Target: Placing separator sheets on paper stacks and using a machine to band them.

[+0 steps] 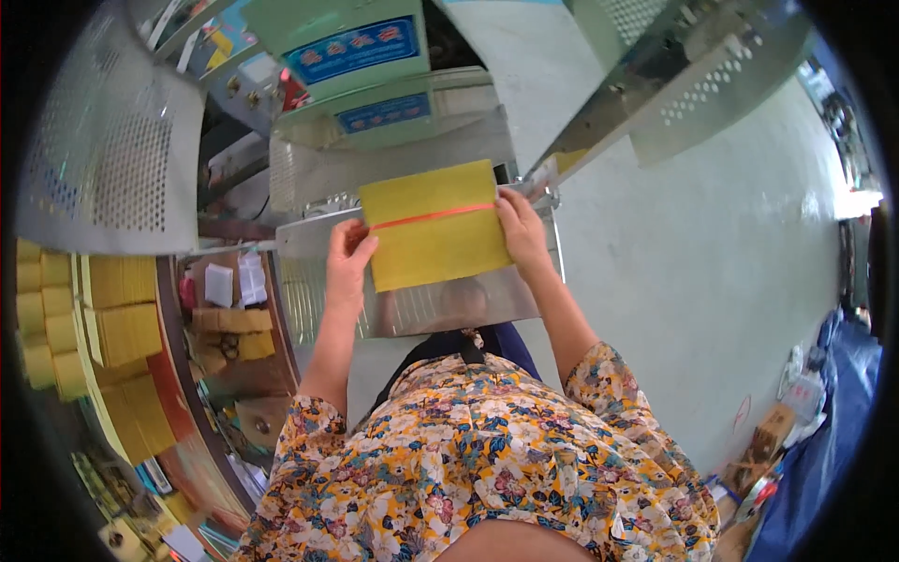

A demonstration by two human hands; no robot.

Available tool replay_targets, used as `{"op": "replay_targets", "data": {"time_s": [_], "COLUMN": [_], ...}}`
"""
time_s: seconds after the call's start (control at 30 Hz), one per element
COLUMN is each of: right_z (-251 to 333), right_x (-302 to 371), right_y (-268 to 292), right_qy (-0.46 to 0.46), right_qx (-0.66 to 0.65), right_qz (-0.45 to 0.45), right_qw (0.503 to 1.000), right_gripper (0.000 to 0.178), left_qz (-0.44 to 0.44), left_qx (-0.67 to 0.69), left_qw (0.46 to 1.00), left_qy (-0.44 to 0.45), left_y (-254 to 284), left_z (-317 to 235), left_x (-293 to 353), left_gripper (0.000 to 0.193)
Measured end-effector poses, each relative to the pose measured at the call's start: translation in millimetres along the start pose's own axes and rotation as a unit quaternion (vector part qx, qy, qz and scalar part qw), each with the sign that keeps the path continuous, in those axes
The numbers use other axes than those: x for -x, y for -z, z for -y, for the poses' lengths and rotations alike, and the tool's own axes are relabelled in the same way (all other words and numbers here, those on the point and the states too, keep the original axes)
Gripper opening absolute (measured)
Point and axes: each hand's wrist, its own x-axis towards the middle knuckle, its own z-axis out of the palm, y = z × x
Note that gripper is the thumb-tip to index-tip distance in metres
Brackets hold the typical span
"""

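A rectangular bundle of yellow paper (435, 253) has a red band (433, 216) running across its middle, slightly slanted. My left hand (349, 262) grips its left edge, the thumb and fingers close to one end of the band. On the opposite side, my right hand (523, 229) holds the right edge near the band's other end. The bundle is over a shiny metal tray (309, 281) on the front of a machine; whether it touches the tray I cannot tell. The fingertips under the paper are hidden.
Ahead stands the pale green machine (361, 33) with blue plates. Perforated metal guards flank it at left (122, 150) and right (674, 66). Stacks of yellow paper (126, 332) fill the left side, beside an open compartment with scissors (228, 347). A blue sheet (815, 450) lies far right.
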Motion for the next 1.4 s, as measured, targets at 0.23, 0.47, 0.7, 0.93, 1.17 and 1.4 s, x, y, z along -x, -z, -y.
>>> {"op": "replay_targets", "data": {"time_s": [0.23, 0.47, 0.7, 0.93, 1.17, 1.4], "right_z": [-32.9, -26.8, -50.0, -69.6, -97.7, -140.7], "right_x": [-17.7, 74.3, 165.8, 240.7, 255.5, 203.3], "right_y": [-29.6, 4.2, 179.9, 413.9, 579.4, 683.8], "right_qy": [-0.176, -0.083, -0.198, -0.167, -0.171, -0.178], "right_qx": [-0.023, 0.020, -0.262, -0.297, -0.360, -0.336], "right_qz": [0.090, 0.004, -0.112, -0.282, -0.393, -0.491], "right_qw": [0.980, 0.996, 0.938, 0.897, 0.829, 0.784], "right_gripper": [0.042, 0.035, 0.039, 0.040, 0.038, 0.038], "left_qz": [0.013, 0.016, 0.054, 0.221, 0.392, 0.492], "left_qx": [0.158, 0.101, 0.047, 0.004, -0.005, -0.137], "left_qw": [0.975, 0.974, 0.962, 0.929, 0.835, 0.740], "left_qy": [0.156, 0.200, 0.263, 0.298, 0.385, 0.437], "left_y": [34.3, 21.2, -156.8, -424.7, -603.5, -785.1], "left_z": [36.7, 44.2, 12.4, 41.0, 77.3, 142.1], "left_x": [-14.6, 36.4, 129.5, 199.7, 228.8, 175.5], "left_gripper": [0.037, 0.038, 0.046, 0.058, 0.063, 0.058]}}
